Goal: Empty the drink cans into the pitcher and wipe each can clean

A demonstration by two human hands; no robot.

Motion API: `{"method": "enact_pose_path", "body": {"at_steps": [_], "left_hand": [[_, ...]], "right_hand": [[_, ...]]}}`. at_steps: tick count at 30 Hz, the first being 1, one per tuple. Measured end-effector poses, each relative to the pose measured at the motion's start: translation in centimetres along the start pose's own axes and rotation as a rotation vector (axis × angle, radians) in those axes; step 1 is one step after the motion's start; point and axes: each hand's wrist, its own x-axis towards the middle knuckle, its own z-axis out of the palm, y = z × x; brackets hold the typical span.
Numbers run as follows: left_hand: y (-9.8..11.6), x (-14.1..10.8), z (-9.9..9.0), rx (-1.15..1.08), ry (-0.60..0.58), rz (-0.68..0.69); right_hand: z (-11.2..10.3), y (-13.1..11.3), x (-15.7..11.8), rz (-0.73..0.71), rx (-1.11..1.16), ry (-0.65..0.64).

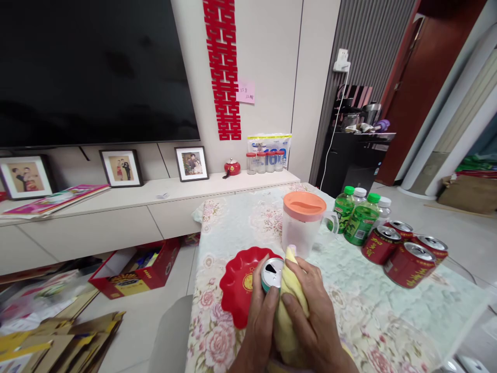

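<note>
An opened can (271,274) with a silver top and a green rim is held upright in my left hand (261,316), the fingers wrapped round it. Against the can's right side my right hand (314,311) grips a yellow cloth (289,316), its fingers pressed into the folds. Both hands are over the near part of the table. A red scalloped plate (236,282) lies just left of the can, partly covered by my left hand. Behind the hands stands a clear plastic pitcher (301,230) with an orange lid.
Green-capped bottles (359,223) and white-capped bottles stand at the table's right, beside several red cans (410,265). The tablecloth (221,342) is floral. Beyond it, a low white cabinet (163,197) bears framed photos, a red pot (232,167) and jars (261,163). Cardboard (85,342) lies on the floor left.
</note>
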Motion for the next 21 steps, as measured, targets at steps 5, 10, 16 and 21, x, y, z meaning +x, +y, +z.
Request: {"method": "enact_pose_path", "body": {"at_steps": [5, 10, 16, 21], "left_hand": [[-0.4, 0.5, -0.6, -0.027, -0.114, -0.022], [-1.3, 1.2, -1.1, -0.044, -0.129, 0.069], [-1.5, 1.7, -1.1, -0.046, -0.033, 0.16], [-1.3, 2.0, -1.1, -0.024, -0.008, 0.143]], "right_hand": [[0.1, 0.9, 0.3, 0.17, 0.125, -0.007], [-0.6, 0.8, 1.1, 0.479, 0.377, -0.075], [0.1, 1.5, 1.4, 0.597, 0.508, -0.23], [0.5, 1.5, 1.1, 0.565, 0.383, -0.264]]}}
